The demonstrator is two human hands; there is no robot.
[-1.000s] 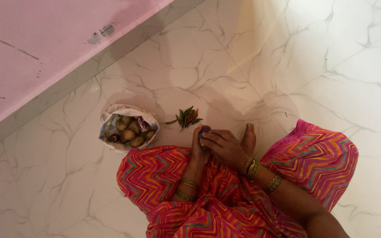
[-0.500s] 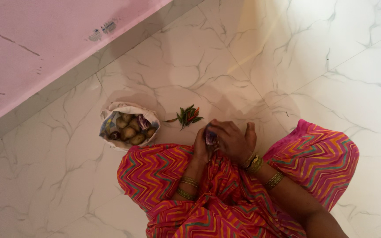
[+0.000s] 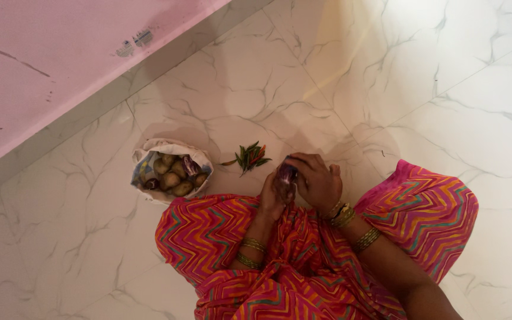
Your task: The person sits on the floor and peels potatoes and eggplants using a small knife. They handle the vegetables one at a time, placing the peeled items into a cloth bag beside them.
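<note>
**Purple onion held between two hands above the lap**

Purple onion [image 3: 286, 173] is gripped between both hands just above the lap, over the marble floor [image 3: 445, 89]. The left hand [image 3: 272, 198] is curled against the onion's lower left side, its fingers closed about it from below. The right hand [image 3: 318, 182] is folded over the onion's right side, with the fingertips pressed on its top. Only a small part of the onion's skin can be seen between the fingers. Gold bangles are worn on both wrists, and the knees are covered by a pink zigzag-patterned garment [image 3: 220, 237].

A small bunch of green and red chillies [image 3: 250, 157] is laid on the floor just beyond the hands, apart from them. Further to the left, a white cloth bag [image 3: 170, 148] is set open on the floor, with potatoes [image 3: 173, 179] and a second purple onion [image 3: 191, 165] inside it. A pink wall [image 3: 60, 59] is seen along the upper left edge of the floor.
</note>
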